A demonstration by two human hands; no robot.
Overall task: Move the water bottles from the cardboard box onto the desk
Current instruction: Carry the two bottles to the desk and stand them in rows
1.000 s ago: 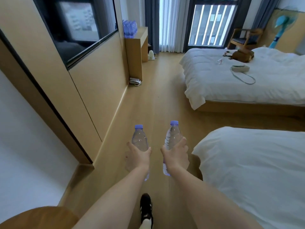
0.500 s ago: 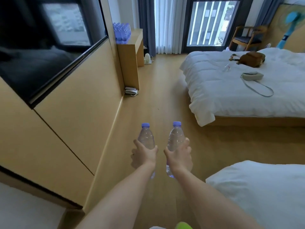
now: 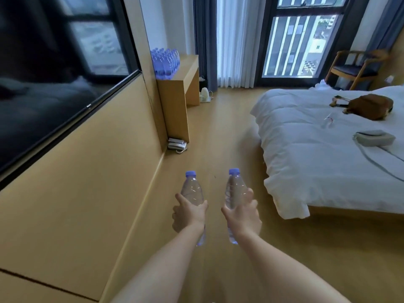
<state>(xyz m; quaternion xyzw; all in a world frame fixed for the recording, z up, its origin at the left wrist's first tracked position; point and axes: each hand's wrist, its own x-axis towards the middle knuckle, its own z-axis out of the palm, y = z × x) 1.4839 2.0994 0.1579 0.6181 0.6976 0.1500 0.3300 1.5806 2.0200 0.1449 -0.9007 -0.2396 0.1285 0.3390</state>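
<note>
My left hand (image 3: 188, 213) grips a clear water bottle (image 3: 192, 190) with a blue cap, held upright over the wooden floor. My right hand (image 3: 242, 212) grips a second clear bottle (image 3: 234, 189) of the same kind, beside the first. Ahead against the left wall stands the wooden desk (image 3: 185, 71). Several blue-capped bottles (image 3: 165, 62) stand packed together on its near end. The cardboard box is out of view.
A black wall TV (image 3: 54, 62) hangs on the left wall panel. A telephone (image 3: 176, 144) lies on the floor at the desk's foot and a white kettle (image 3: 205, 95) beyond it. A white bed (image 3: 328, 149) with two bags stands right. A wooden chair (image 3: 358, 68) is by the window.
I have walked forward along the wall: the desk and far bed are nearer and larger, and the near bed has left the view. Both hands still hold their bottles upright.
</note>
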